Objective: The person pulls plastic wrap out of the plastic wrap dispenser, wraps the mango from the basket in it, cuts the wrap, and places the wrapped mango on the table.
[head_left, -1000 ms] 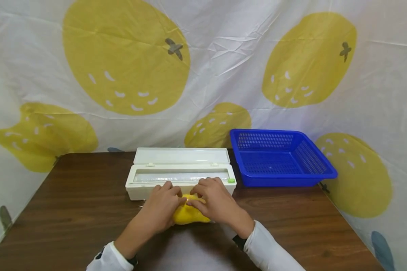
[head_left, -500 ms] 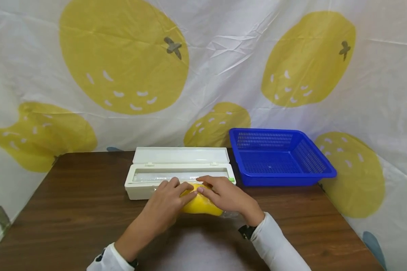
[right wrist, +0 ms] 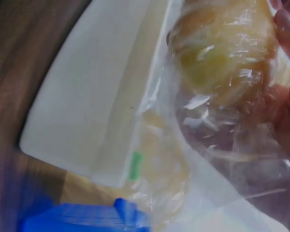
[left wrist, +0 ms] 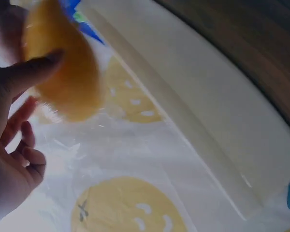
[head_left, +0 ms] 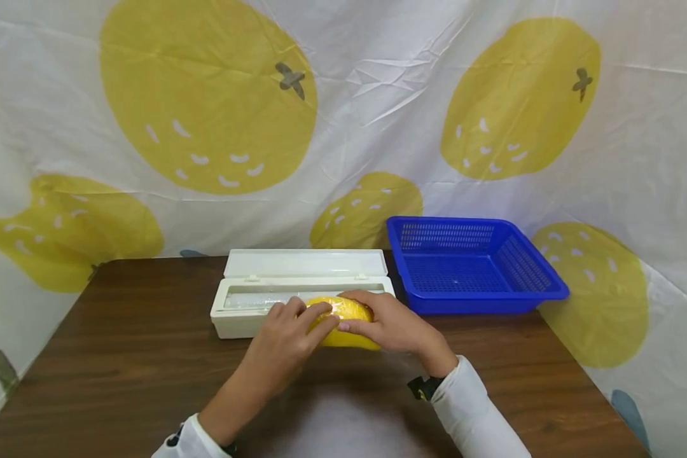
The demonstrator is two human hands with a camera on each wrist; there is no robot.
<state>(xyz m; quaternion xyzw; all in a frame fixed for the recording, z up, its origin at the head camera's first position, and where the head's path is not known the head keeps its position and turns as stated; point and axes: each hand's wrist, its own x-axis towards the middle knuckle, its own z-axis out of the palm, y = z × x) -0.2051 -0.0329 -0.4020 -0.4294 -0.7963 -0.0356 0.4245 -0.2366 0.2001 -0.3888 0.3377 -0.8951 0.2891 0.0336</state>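
Observation:
A yellow fruit (head_left: 352,338), rounded and mango-like, is held up between both hands close in front of the white wrap box. Shiny clear plastic wrap (right wrist: 232,150) covers it, with loose film hanging off its end in the right wrist view. My left hand (head_left: 286,340) pinches the fruit's left side, its thumb across the skin of the fruit (left wrist: 75,82) in the left wrist view. On the other side my right hand (head_left: 397,323) grips with thumb below and fingers over the top. The fruit's far side is hidden.
The white wrap box (head_left: 237,326), lid (head_left: 306,263) raised, stands behind the hands with a roll of film (head_left: 257,299) inside. A blue basket (head_left: 481,298) is at the back right of the brown table (head_left: 131,356). A lemon-printed cloth (head_left: 378,121) hangs behind.
The fruit has risen and moved right and away from me, now overlapping the front of the box. Both hands have gone with it and keep hold of it.

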